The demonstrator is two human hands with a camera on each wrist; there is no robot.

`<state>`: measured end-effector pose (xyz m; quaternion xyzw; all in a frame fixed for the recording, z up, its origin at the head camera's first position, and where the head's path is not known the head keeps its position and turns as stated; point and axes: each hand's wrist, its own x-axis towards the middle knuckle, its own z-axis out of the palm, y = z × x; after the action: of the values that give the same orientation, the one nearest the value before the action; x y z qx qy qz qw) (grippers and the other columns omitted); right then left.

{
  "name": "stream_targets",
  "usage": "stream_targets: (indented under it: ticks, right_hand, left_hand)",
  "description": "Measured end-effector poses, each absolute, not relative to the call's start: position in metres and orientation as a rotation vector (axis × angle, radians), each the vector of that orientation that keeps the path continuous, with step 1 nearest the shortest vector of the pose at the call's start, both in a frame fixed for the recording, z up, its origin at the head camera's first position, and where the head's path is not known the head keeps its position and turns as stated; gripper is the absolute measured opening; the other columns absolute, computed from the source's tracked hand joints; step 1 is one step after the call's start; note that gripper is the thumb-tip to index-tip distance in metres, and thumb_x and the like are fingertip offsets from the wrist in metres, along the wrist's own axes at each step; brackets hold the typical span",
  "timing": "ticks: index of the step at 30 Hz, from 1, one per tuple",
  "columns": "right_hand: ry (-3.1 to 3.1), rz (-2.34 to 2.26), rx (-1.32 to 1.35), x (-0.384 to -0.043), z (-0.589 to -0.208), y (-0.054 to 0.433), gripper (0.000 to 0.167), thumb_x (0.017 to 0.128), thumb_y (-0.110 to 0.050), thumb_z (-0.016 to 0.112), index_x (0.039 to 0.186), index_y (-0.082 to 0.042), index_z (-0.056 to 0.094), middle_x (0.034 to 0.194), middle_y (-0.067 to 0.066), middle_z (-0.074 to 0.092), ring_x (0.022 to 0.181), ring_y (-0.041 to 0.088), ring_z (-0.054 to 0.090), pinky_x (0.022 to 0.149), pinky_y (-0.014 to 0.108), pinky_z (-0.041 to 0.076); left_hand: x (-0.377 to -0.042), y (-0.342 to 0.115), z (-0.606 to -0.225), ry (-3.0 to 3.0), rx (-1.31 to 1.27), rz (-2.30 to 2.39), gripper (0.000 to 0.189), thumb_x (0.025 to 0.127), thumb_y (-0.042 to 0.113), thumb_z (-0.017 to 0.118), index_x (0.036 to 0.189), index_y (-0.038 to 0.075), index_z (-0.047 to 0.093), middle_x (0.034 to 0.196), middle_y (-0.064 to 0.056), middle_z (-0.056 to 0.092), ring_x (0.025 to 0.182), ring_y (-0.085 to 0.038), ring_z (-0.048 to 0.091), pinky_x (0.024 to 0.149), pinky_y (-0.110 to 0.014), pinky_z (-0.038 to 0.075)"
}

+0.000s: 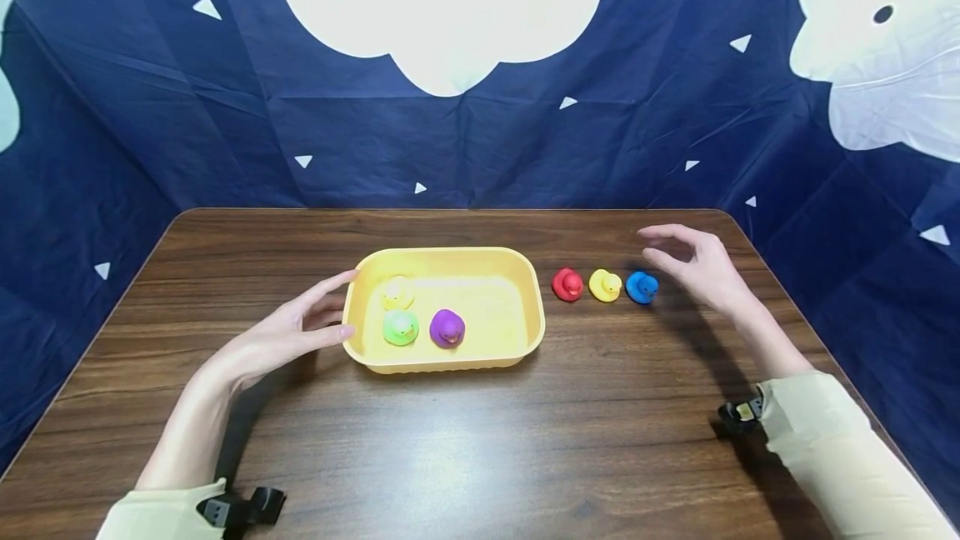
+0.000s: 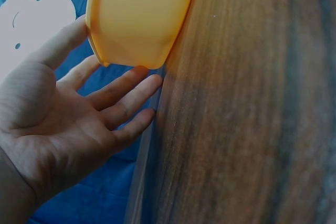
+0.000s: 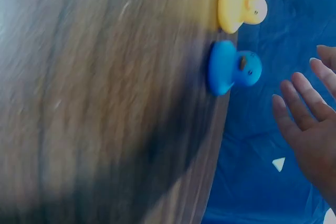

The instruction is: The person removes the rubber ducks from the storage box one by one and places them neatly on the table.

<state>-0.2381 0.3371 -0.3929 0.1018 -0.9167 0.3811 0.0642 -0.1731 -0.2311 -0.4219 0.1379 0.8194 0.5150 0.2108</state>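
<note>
A yellow plastic basin stands on the brown wooden table. Inside it sit a yellow duck, a green duck and a purple duck. My left hand touches the basin's left end, thumb and fingertips spread along the rim; in the left wrist view its fingers are extended. Right of the basin, a red duck, another yellow duck and a blue duck sit in a row. Nearest the blue duck, my right hand hovers above and right of it, thumb and fingers apart, holding nothing.
The wooden table reaches back to a dark blue curtain with white clouds and small triangles. Small black devices are strapped at both wrists over light sleeves.
</note>
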Motion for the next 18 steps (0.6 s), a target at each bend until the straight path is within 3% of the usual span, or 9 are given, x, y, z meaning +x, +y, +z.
stream_targets:
  ticks: [6, 8, 13, 18]
  right_hand:
    - [-2.680, 1.218, 0.374, -0.237, -0.388, 0.322, 0.032, 0.098, -0.020, 0.072, 0.129, -0.011, 0.070, 0.113, -0.013, 0.073, 0.099, -0.005, 0.068, 0.087, 0.009, 0.050]
    - [-2.667, 1.218, 0.396, -0.237, -0.389, 0.318, 0.033, 0.098, -0.019, 0.072, 0.129, -0.009, 0.070, 0.114, -0.008, 0.074, 0.099, -0.006, 0.068, 0.088, 0.009, 0.050]
    - [-2.671, 1.204, 0.436, -0.237, -0.387, 0.306, 0.033, 0.098, -0.018, 0.072, 0.129, -0.010, 0.070, 0.119, 0.003, 0.074, 0.100, -0.006, 0.066, 0.088, 0.011, 0.050]
    - [-2.648, 1.196, 0.494, -0.236, -0.384, 0.293, 0.031, 0.096, -0.016, 0.073, 0.127, -0.016, 0.072, 0.119, -0.001, 0.073, 0.104, 0.003, 0.069, 0.088, 0.011, 0.050]
  left_hand:
    - [-0.174, -0.231, -0.422, 2.268, 0.389, 1.440, 0.078, 0.102, 0.030, 0.065, 0.165, 0.027, 0.018, 0.160, -0.021, 0.041, 0.147, -0.040, 0.042, 0.095, -0.014, 0.047]
    - [-0.174, -0.231, -0.422, 2.270, 0.386, 1.437, 0.078, 0.102, 0.030, 0.065, 0.165, 0.027, 0.018, 0.161, -0.021, 0.041, 0.147, -0.040, 0.042, 0.095, -0.014, 0.047]
    - [-0.174, -0.231, -0.422, 2.273, 0.376, 1.429, 0.079, 0.102, 0.031, 0.065, 0.165, 0.028, 0.018, 0.161, -0.020, 0.041, 0.148, -0.040, 0.042, 0.095, -0.014, 0.046]
    - [-0.174, -0.232, -0.422, 2.279, 0.371, 1.425, 0.079, 0.102, 0.032, 0.065, 0.165, 0.028, 0.018, 0.161, -0.021, 0.041, 0.148, -0.040, 0.042, 0.095, -0.014, 0.046]
